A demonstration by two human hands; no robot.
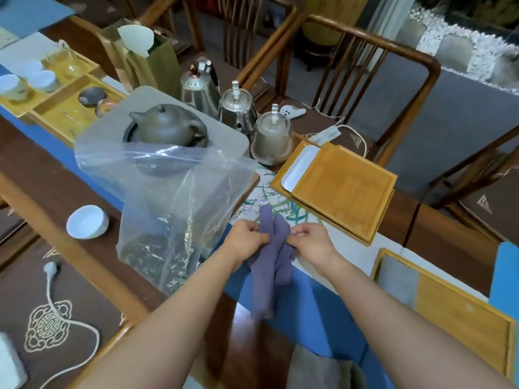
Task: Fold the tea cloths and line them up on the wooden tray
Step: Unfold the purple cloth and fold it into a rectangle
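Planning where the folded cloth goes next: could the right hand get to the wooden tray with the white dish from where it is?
Probably yes. The right hand pinches the purple cloth with the left hand, and the wooden tray lies just beyond it with nothing between. It would have to carry or release the cloth.

- A soft, crumpled tea cloth point(271, 254) is dusty purple.
- The long fabric table runner point(303, 307) is bright blue with a white panel painted with green leaves and pink blossoms.
- A flat rectangular wooden tray point(345, 192) is honey yellow and holds a white oblong dish point(300, 167).
- A round clay teapot point(168, 126) is brownish grey.
- A small porcelain bowl point(87, 222) is white.
- A brown seat cushion point(42, 313) carries a cream knot motif.
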